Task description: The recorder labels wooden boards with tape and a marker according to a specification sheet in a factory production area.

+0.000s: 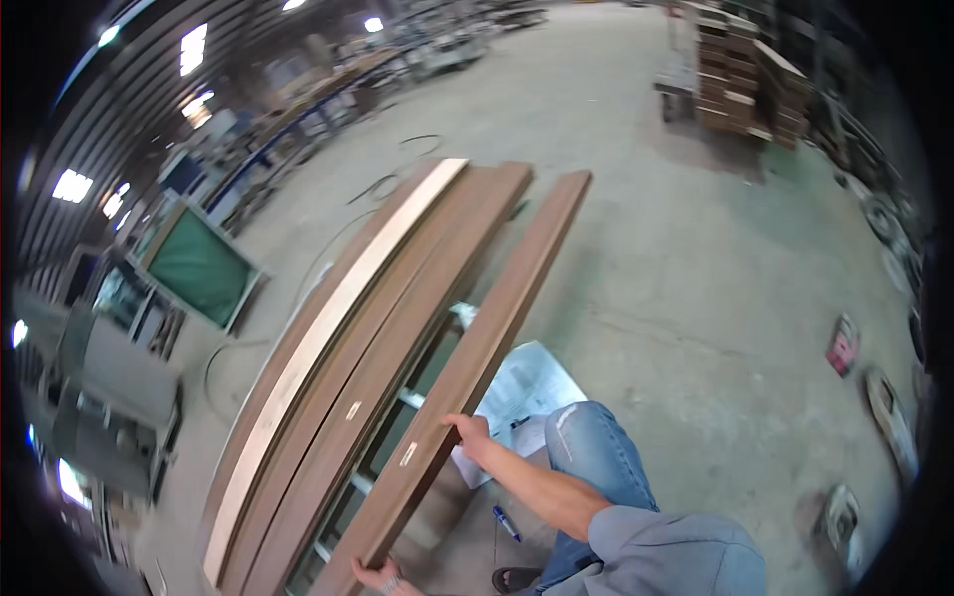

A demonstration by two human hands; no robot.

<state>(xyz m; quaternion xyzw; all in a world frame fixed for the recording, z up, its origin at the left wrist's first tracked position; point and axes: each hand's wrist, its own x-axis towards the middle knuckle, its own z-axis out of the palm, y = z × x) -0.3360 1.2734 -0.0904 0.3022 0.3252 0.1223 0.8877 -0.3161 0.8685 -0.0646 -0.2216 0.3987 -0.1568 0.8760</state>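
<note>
A long brown wooden plank point(497, 333) slants across the middle, with a small pale label point(408, 454) on its face. My right hand point(470, 435) is closed over its right edge, partway along it. Lower down, at the bottom of the picture, my left hand point(376, 574) grips the same plank nearer its close end; part of this hand is cut off. To the left lie several more long boards side by side: brown ones point(388, 382) and one with a pale, bare-wood face point(333, 333). Beneath the held plank shows a support frame with light crossbars point(410, 397).
Printed sheets point(532, 382) lie under the plank beside my knee, and a blue marker point(506, 523) on the floor. Footwear point(843, 345) lies at right. Stacked timber point(730, 84) stands far right, a green-panelled frame point(199, 263) at left. Cables point(373, 187) trail behind the boards.
</note>
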